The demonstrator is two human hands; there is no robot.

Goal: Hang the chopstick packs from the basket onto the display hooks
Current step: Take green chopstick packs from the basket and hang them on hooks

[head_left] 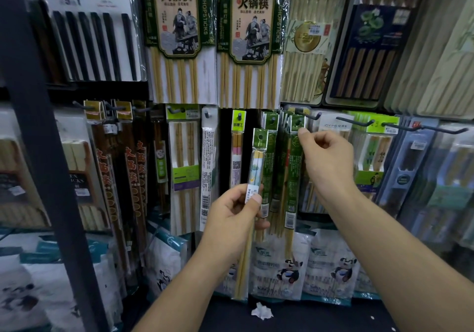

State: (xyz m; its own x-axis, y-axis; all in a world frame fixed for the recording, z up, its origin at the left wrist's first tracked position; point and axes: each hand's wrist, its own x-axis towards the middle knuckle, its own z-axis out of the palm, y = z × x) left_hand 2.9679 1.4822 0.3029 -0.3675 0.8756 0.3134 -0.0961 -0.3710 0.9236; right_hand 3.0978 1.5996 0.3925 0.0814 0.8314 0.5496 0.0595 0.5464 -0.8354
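Observation:
My left hand [234,210] grips a slim chopstick pack [256,162] with a green header card, held upright in front of the display. My right hand [325,157] pinches the top of another green pack [293,167], just below its header hole at the hook [309,115]. Several similar green packs [272,152] hang beside it on the same row. The basket is not in view.
Black hooks [356,121] stick out to the right with other chopstick packs hanging behind them. Large bamboo chopstick packs [179,36] fill the upper row. A dark shelf post [43,152] runs down the left. Panda-printed bags [282,267] stand below, with a crumpled paper [261,311] on the shelf.

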